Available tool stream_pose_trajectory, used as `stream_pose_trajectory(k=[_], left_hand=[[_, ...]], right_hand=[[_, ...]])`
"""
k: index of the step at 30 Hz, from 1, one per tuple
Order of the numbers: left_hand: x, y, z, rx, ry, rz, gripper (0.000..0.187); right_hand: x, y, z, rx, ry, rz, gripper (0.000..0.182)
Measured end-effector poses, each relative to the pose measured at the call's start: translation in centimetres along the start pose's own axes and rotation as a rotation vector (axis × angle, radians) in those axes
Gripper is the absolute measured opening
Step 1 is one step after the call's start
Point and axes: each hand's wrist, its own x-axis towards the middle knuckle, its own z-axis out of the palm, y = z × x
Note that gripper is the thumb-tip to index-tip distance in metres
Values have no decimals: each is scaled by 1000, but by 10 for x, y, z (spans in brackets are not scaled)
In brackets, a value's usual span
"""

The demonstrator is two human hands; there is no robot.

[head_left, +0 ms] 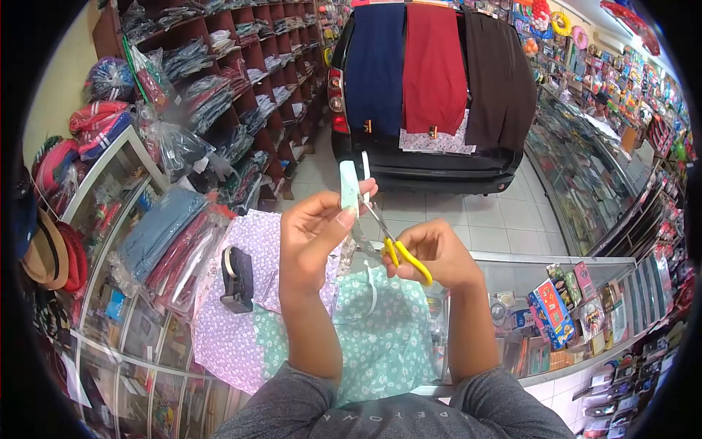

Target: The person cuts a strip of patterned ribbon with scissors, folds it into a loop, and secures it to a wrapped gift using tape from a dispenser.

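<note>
My left hand (pixel 316 234) is raised over the counter, pinching a pale green strip (pixel 349 184) that looks like folded fabric, with a narrow white band (pixel 365 167) standing up beside it. In my right hand (pixel 436 252) are scissors (pixel 404 257) with yellow handles, their blades pointing up and left to the strip near my left fingertips. A thin pale ribbon (pixel 372 287) hangs below. Under my hands lie green floral fabric (pixel 387 329) and lilac floral fabric (pixel 227 333). A black tape dispenser (pixel 235 279) stands on the lilac fabric, left of my left forearm.
The glass counter (pixel 482 289) runs across in front of me. Plastic-wrapped garments (pixel 179 245) are stacked at left, and boxed goods (pixel 552 313) sit at right. Beyond stands a dark vehicle (pixel 431 172) with trousers (pixel 435 69) draped over it. A person (pixel 599 106) is far right.
</note>
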Motion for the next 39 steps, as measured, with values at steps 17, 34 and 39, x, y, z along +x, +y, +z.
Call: stream_pose_trajectory(k=[17,34,39], left_hand=[[-1,0,2,147,-116,87,8],[-1,-2,10,209,-114,125,9],[-2,0,10,215,-104,118,9]], right_hand=[[-3,-6,11,-77,108,-20,23],[-3,-13,22,-50,219,-44,23],[-4,-20,25,-21,224,12,25]])
